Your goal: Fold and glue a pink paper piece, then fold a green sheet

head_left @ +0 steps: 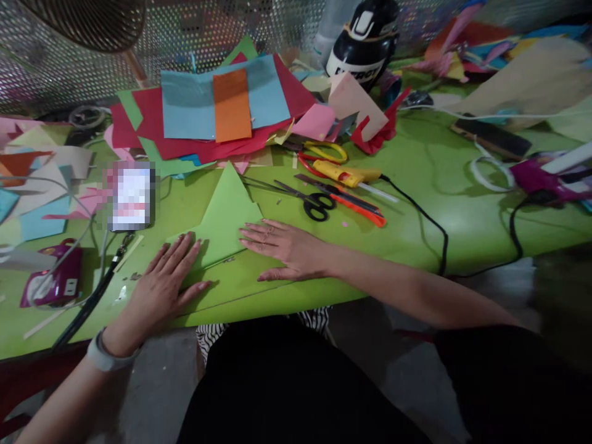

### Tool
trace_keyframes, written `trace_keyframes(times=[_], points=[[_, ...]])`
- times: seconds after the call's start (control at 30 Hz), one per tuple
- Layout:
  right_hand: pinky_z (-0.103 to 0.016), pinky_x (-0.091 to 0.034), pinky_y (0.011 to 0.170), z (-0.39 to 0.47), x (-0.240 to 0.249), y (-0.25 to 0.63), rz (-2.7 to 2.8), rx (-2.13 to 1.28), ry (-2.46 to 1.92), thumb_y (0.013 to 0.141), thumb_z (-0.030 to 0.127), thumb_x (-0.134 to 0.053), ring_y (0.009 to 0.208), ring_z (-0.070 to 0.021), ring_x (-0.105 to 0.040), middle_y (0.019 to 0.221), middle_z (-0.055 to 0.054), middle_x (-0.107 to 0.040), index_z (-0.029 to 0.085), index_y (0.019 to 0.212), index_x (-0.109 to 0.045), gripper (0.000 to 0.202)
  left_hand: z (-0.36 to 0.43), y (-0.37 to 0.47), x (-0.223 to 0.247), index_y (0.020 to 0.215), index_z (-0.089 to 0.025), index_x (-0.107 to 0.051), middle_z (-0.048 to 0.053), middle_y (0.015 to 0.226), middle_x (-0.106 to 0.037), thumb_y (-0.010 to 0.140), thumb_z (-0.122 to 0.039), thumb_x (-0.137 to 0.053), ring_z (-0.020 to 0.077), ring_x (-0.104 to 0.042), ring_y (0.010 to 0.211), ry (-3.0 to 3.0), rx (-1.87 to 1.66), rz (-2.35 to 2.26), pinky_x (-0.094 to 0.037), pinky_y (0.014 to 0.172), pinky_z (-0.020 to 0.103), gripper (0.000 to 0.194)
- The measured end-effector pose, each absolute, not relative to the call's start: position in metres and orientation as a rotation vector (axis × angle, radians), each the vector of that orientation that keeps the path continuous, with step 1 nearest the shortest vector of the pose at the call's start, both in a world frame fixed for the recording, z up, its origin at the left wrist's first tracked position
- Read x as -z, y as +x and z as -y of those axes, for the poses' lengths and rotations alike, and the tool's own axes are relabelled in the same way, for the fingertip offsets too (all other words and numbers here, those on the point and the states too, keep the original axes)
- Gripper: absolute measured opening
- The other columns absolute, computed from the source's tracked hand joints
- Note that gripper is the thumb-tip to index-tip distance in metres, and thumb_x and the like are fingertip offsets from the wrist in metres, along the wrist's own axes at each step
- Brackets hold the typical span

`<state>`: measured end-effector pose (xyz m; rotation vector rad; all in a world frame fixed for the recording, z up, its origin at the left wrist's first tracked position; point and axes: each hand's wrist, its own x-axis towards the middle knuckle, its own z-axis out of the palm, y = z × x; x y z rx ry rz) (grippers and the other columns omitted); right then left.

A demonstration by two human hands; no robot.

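Note:
A light green sheet of folded paper (226,213) lies flat on the green table near its front edge, with one point directed away from me. My left hand (169,274) rests flat at the paper's lower left corner, fingers stretched out. On its right side lies my right hand (284,250), palm down with the fingers straight and the fingertips on the paper's edge. Neither hand grips anything. Just right of the paper are black-handled scissors (317,205), an orange cutter knife (358,206) and a yellow glue gun (346,174).
Behind the paper is a pile of coloured sheets (189,108) with an orange piece (232,105) on top. A phone (132,197) with a blurred screen lies left. Purple devices (55,274) with cables sit at both sides. A black jug (365,46) stands at the back.

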<state>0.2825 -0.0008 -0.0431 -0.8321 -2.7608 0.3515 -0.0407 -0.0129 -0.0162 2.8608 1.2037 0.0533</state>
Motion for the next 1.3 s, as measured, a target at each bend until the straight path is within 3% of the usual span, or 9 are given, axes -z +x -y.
trace_keyframes(times=[0.13,0.27,0.6,0.9,1.1,1.3], points=[[-0.044,-0.020,0.123,0.002,0.044,0.283,2.771,-0.339,-0.831,0.096,0.065,-0.037,0.150,-0.0250,-0.024,0.159,-0.014,-0.031,0.009,0.152,-0.034,0.079,0.016,-0.056,0.016,0.159,-0.023,0.002,0.012,0.164,-0.019,0.097,-0.064,-0.032,0.0279,-0.024,0.150,2.829,-0.049,-1.201,-0.023,0.122,0.049,0.081],[-0.046,-0.021,0.123,0.003,0.046,0.284,2.754,-0.360,-0.827,0.097,0.063,-0.039,0.151,-0.0237,-0.023,0.159,-0.012,-0.032,0.014,0.154,-0.030,0.076,0.019,-0.060,0.014,0.159,-0.020,0.003,0.012,0.165,-0.016,0.095,-0.067,-0.034,0.0268,-0.019,0.152,2.805,0.017,-1.173,-0.019,0.124,0.047,0.087],[-0.049,-0.023,0.123,0.006,0.046,0.284,2.720,-0.390,-0.815,0.096,0.061,-0.043,0.150,-0.0259,-0.026,0.158,-0.012,-0.034,0.015,0.155,-0.028,0.075,0.021,-0.063,0.008,0.159,-0.027,-0.002,0.007,0.167,-0.007,0.095,-0.066,-0.036,0.0268,-0.011,0.153,2.737,0.071,-1.130,-0.015,0.124,0.047,0.082],[-0.051,-0.023,0.122,0.006,0.045,0.284,2.730,-0.377,-0.843,0.096,0.061,-0.044,0.150,-0.0281,-0.024,0.158,-0.013,-0.034,0.015,0.153,-0.033,0.074,0.025,-0.064,0.012,0.158,-0.033,0.000,0.005,0.167,-0.011,0.097,-0.063,-0.035,0.0270,-0.016,0.152,2.789,0.047,-1.140,-0.016,0.124,0.048,0.076],[-0.052,-0.021,0.122,0.004,0.042,0.282,2.717,-0.396,-0.875,0.095,0.062,-0.045,0.151,-0.0283,-0.022,0.159,-0.013,-0.034,0.016,0.152,-0.036,0.074,0.019,-0.056,0.005,0.159,-0.032,-0.006,0.009,0.162,-0.027,0.097,-0.058,-0.041,0.0311,-0.028,0.148,2.926,-0.122,-1.129,-0.011,0.124,0.056,0.075],[-0.050,-0.021,0.123,0.002,0.039,0.281,2.696,-0.411,-0.882,0.094,0.062,-0.047,0.151,-0.0271,-0.020,0.160,-0.013,-0.032,0.016,0.149,-0.041,0.072,0.003,-0.020,0.005,0.158,-0.033,-0.001,0.006,0.165,-0.016,0.096,-0.061,-0.041,0.0291,-0.021,0.150,2.984,-0.106,-0.953,-0.015,0.124,0.050,0.079]])
